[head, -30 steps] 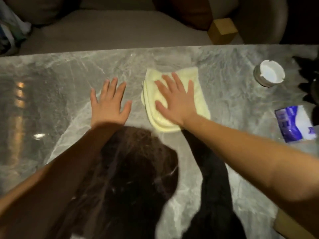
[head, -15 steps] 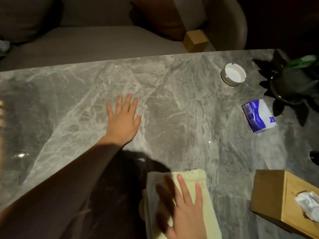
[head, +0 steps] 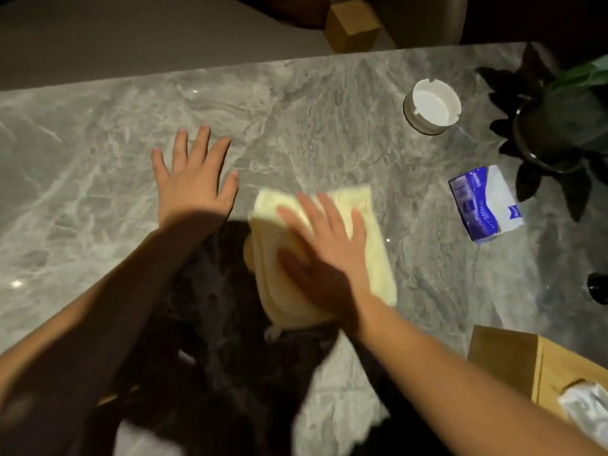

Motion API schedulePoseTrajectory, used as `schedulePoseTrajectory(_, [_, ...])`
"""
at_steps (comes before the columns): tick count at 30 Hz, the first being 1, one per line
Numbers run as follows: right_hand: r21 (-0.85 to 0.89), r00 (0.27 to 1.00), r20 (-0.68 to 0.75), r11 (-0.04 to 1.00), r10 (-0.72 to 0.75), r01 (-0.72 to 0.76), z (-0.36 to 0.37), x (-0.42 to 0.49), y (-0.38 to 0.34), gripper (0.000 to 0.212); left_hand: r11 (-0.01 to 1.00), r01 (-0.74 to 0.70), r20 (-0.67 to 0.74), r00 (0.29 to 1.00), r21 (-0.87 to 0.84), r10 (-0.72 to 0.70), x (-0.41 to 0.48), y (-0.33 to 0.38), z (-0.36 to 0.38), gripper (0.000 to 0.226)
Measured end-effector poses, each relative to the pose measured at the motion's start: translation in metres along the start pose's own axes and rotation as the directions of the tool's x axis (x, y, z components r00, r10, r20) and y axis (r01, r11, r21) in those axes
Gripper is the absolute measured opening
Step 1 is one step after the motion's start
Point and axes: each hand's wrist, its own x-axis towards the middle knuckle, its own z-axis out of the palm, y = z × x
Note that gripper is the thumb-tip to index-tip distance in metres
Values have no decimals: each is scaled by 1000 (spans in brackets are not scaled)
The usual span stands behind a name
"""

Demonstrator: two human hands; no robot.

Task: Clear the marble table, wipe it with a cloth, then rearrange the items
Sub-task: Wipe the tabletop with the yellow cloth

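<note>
**Item: folded yellow cloth, in use on the marble bench**

Location: we find the cloth [head: 378,255] lying flat near the middle of the marble bench [head: 98,159]. It sits under the right hand [head: 329,251] and just beside the left hand [head: 194,185].

Hands: the right-hand fingers [head: 330,215] are straight and spread, pressing down on the cloth and gripping nothing. The left hand lies flat and open on bare stone, apart from the cloth.

Handling, in our judgement: light, soft and limp, folded in several layers. It should slide readily on polished stone under a flat palm, though the layers may bunch at the leading edge. We would press at the centre of the fold for wiping and pinch the stacked left edge for lifting.

Also on the bench, to the right and apart from the cloth: white ashtray [head: 432,105], tissue packet [head: 483,202], potted plant [head: 559,126], wooden tissue box [head: 513,366].
</note>
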Motion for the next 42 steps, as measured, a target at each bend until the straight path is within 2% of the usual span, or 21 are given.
schedulePoseTrajectory(3, [-80, 998, 3, 994, 70, -70, -7, 71, 32, 59, 1000, -2, -5, 1000, 24, 2, 1, 0, 1, 53])
schedulePoseTrajectory(5, [-11, 991, -39, 991, 131, -131, -15, 118, 50, 58, 999, -4, 3, 1000, 36, 4, 1, 1, 0, 53])
schedulePoseTrajectory(10, [-31, 979, -88, 982, 185, -188, -27, 206, 90, 59, 995, -22, 21, 1000, 93, 20, 1, 2, -3, 51])
schedulePoseTrajectory(14, [-45, 971, -121, 976, 208, -214, -29, 243, 103, 60, 995, -26, 22, 999, 99, 24, -1, 2, -4, 54])
schedulePoseTrajectory(19, [-58, 968, -134, 974, 210, -220, -35, 243, 103, 61, 999, -3, 13, 1000, 45, 2, -2, 6, -7, 53])
schedulePoseTrajectory(24, [-66, 980, -60, 979, 188, -192, -33, 199, 86, 63, 1000, -9, 2, 1000, 9, 9, -3, 5, -6, 53])
schedulePoseTrajectory(30, [-76, 989, -25, 986, 145, -146, -22, 93, 52, 63, 998, -55, -16, 998, 1, 55, -8, 4, -6, 49])
schedulePoseTrajectory(35, [-60, 990, -46, 989, 134, -136, -3, -17, 6, 66, 986, -162, 23, 986, -32, 163, -38, 13, -3, 47])
schedulePoseTrajectory(37, [-49, 988, -49, 987, 150, -152, 6, -60, -15, 63, 968, -246, 50, 967, -46, 248, -60, 16, -2, 48])
schedulePoseTrajectory(42, [-176, 981, -45, 965, 189, -194, 34, -169, -86, 65, 921, -372, 136, 913, -112, 385, -83, 0, -11, 48])
